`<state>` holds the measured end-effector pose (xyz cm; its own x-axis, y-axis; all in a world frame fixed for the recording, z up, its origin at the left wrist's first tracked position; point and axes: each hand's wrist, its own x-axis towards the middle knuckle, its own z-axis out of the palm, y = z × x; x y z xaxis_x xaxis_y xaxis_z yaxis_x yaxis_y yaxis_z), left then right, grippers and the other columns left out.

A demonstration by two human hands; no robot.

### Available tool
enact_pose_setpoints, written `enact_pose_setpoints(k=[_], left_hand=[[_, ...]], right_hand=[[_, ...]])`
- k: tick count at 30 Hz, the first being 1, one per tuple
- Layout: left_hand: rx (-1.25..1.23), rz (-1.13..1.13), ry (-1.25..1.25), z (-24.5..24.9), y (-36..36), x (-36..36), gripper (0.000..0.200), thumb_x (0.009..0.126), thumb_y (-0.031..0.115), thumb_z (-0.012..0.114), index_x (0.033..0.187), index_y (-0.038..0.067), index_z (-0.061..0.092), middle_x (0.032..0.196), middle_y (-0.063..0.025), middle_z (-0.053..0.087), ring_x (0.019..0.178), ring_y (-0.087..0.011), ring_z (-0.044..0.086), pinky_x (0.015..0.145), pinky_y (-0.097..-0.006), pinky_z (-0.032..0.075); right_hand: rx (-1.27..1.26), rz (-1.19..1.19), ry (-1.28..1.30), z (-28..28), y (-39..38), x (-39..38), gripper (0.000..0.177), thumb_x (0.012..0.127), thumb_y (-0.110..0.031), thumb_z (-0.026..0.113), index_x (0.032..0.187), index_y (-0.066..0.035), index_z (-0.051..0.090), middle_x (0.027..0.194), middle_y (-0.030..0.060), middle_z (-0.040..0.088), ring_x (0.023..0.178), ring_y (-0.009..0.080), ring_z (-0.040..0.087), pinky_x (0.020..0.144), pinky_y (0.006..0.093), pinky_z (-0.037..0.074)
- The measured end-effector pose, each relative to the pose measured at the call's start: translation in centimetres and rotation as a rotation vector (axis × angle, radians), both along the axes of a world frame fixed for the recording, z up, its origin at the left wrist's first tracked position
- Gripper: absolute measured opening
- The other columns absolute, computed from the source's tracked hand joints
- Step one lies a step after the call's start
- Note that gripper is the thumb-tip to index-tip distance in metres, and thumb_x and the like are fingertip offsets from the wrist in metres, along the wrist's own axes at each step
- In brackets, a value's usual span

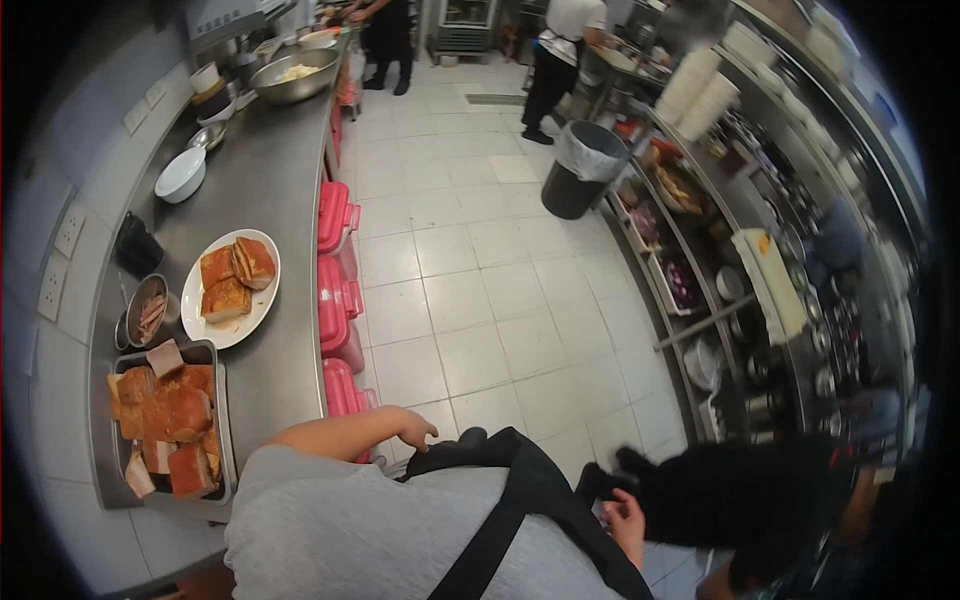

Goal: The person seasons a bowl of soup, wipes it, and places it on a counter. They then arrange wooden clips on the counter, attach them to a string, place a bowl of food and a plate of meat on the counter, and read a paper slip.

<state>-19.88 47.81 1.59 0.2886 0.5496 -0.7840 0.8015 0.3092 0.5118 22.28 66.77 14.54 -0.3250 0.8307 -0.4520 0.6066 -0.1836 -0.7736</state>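
Note:
My left hand (pixel 416 428) hangs in front of my body by the black apron (pixel 530 468), fingers loosely curled, and what it may hold is too small to tell. On the other side of the apron, my right hand (pixel 625 520) is raised with its fingers bent and apart, nothing seen in it. To the left on the steel counter, a white oval plate (pixel 270 310) bears several browned meat slabs (pixel 225 298). Nearer me, a metal tray (pixel 226 440) is piled with more meat pieces (pixel 178 412). Beside it stands a small pot (pixel 150 310) with meat strips.
Pink lidded bins (pixel 340 300) stand under the counter. A white bowl (pixel 181 176) and large steel bowl (pixel 293 75) sit further along it. Shelves (pixel 700 270) line the right, near a black trash bin (pixel 578 180). A person in black (pixel 740 500) is close at right; others stand ahead.

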Motion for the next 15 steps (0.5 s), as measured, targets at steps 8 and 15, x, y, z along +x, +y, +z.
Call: enact_pose_setpoints(k=[8, 15], left_hand=[[0.011, 0.359, 0.157, 6.7, 6.5, -15.2, 0.077, 0.075, 0.049, 0.062, 0.136, 0.013, 0.033, 0.126, -0.0213, 0.047, 0.118, -0.0362, 0.044, 0.098, -0.0408, 0.035], [-0.044, 0.512, 0.101, 2.3, 12.8, -20.7, 0.075, 0.071, 0.049, 0.065, 0.131, 0.012, 0.040, 0.122, -0.0199, 0.052, 0.112, -0.0352, 0.049, 0.095, -0.0399, 0.038]], right_hand=[[-0.082, -0.493, -0.103, -12.9, 18.7, 6.3, 0.033, 0.078, -0.017, 0.062, 0.110, -0.010, 0.054, 0.081, 0.0043, 0.060, 0.066, 0.0183, 0.059, 0.053, 0.0323, 0.047], [-0.550, -0.028, -0.342, -24.4, 28.3, -15.1, 0.023, 0.079, -0.020, 0.062, 0.096, -0.007, 0.056, 0.078, 0.0083, 0.060, 0.070, 0.0215, 0.060, 0.056, 0.0368, 0.048]])
